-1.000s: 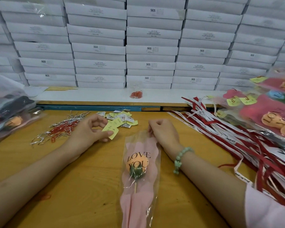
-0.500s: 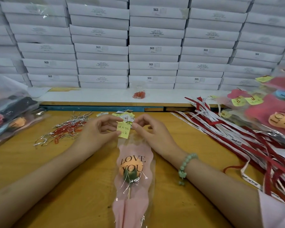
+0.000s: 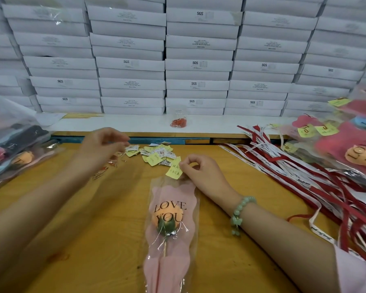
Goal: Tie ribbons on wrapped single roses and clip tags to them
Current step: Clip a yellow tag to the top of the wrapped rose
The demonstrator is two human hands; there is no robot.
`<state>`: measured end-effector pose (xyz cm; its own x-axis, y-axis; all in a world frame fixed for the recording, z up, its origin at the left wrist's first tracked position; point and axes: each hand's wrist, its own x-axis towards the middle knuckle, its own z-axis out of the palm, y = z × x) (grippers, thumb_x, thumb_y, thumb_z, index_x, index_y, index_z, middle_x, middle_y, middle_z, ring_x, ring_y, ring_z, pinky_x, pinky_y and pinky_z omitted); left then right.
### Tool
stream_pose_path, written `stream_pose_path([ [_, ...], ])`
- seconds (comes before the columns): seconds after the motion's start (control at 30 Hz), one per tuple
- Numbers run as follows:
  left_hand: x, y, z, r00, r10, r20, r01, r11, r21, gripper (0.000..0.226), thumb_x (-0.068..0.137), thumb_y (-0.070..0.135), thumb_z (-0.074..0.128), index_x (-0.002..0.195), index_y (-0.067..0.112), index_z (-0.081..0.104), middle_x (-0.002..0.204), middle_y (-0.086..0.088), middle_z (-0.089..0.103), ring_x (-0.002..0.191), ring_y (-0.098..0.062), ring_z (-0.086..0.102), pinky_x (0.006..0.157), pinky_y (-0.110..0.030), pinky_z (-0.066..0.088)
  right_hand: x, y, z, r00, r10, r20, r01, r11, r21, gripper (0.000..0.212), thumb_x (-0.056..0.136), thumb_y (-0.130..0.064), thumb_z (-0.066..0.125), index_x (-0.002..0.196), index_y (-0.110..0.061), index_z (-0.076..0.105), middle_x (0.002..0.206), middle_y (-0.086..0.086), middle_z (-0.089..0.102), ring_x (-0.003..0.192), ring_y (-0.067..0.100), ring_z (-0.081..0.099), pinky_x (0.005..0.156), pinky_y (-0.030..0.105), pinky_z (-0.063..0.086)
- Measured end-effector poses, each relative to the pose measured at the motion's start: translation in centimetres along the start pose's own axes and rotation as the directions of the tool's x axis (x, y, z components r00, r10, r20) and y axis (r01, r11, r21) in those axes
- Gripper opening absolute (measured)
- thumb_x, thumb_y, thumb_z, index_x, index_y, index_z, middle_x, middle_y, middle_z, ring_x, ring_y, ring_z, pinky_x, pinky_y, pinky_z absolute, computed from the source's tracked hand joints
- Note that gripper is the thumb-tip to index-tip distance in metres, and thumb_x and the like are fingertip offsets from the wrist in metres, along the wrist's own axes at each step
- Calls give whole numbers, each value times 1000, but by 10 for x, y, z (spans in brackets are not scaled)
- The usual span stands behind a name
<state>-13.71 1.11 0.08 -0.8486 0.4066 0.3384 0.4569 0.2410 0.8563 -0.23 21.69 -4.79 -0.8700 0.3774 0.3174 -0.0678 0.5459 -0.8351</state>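
A single orange rose in a pink and clear "LOVE YOU" wrapper (image 3: 171,208) lies lengthwise on the wooden table (image 3: 93,240). My right hand (image 3: 203,174) pinches a yellow handwritten tag (image 3: 173,169) against the wrapper's top edge. My left hand (image 3: 101,146) is raised and blurred to the left, over a scatter of paper clips (image 3: 106,169). Its fingertips are pinched together and a thin clip seems to hang from them. A pile of loose yellow and white tags (image 3: 154,153) lies between the two hands.
Red and white ribbons (image 3: 304,176) fan across the table's right side, below wrapped roses with tags (image 3: 347,144). A plastic bag of roses (image 3: 13,144) sits at the left. White boxes (image 3: 199,64) are stacked behind a shelf that holds a small pack of red clips (image 3: 179,121).
The tag passed from my left hand to my right, which now holds it on the wrapper top. My left hand swung left and up over the paper clips.
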Motion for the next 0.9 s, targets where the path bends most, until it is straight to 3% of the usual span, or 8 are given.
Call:
stream_pose_path([
  [0.07, 14, -10, -23, 1000, -9, 29, 3, 978, 210, 18, 89, 4, 63, 89, 21, 69, 96, 2, 71, 85, -13, 64, 79, -31, 52, 0, -1, 0, 1000, 19, 1, -19, 999, 29, 21, 91, -19, 64, 78, -3, 66, 76, -3, 72, 67, 1, 68, 65, 14, 51],
  [0.1, 19, -16, -33, 999, -5, 54, -14, 944, 331, 19, 89, 4, 64, 85, 22, 68, 94, 1, 70, 85, -15, 62, 79, -35, 49, -1, -1, 0, 1000, 28, 1, -28, 999, 38, 19, 90, -18, 65, 78, -3, 66, 75, -1, 72, 66, 5, 69, 68, 18, 54],
  [0.17, 24, -27, -46, 994, 0, 110, -58, 850, 524, 23, 86, 3, 67, 79, 25, 66, 87, 1, 69, 79, -13, 61, 68, -29, 46, -1, -2, -1, 999, 45, 1, -45, 998, 47, 18, 89, -18, 67, 78, -3, 65, 72, -1, 72, 62, 7, 69, 72, 25, 56],
  [0.23, 25, -35, -53, 986, -19, 165, -90, 777, 623, 24, 84, 6, 72, 76, 28, 67, 81, 6, 68, 74, -9, 61, 61, -26, 43, -1, -2, -2, 999, 53, 6, -53, 997, 53, 19, 89, -18, 68, 78, -3, 65, 69, -3, 70, 59, 4, 67, 68, 21, 55],
  [0.37, 25, -40, -51, 968, -80, 238, -102, 740, 665, 18, 77, 18, 80, 70, 32, 71, 72, 16, 68, 70, -6, 62, 61, -27, 45, -2, -4, -2, 998, 60, 25, -61, 996, 60, 16, 88, -18, 69, 79, -6, 66, 70, 0, 71, 62, 8, 68, 67, 22, 56],
  [0.53, 24, -44, -44, 960, -99, 263, -139, 645, 752, 20, 78, 25, 80, 72, 38, 66, 78, 19, 64, 74, -2, 58, 57, -23, 42, -2, -5, -3, 998, 58, 37, -60, 996, 64, 15, 89, -19, 69, 78, -8, 66, 69, -1, 70, 60, 5, 67, 65, 19, 55],
  [0.73, 22, -49, -40, 960, -12, 281, -232, 531, 815, 28, 82, 19, 75, 74, 41, 60, 78, 19, 58, 76, -4, 56, 65, -23, 45, -3, -5, -4, 998, 57, 40, -60, 994, 87, 15, 87, -19, 71, 78, -9, 65, 74, 1, 72, 66, 12, 70, 73, 32, 58],
  [0.9, 19, -50, -39, 963, 87, 256, -264, 499, 825, 12, 86, 21, 70, 88, 32, 67, 84, 11, 65, 80, -12, 58, 71, -36, 53, -2, -5, -4, 997, 42, 70, -51, 991, 120, 15, 84, -18, 76, 74, -19, 65, 77, -3, 73, 70, 9, 71, 62, 18, 53],
])
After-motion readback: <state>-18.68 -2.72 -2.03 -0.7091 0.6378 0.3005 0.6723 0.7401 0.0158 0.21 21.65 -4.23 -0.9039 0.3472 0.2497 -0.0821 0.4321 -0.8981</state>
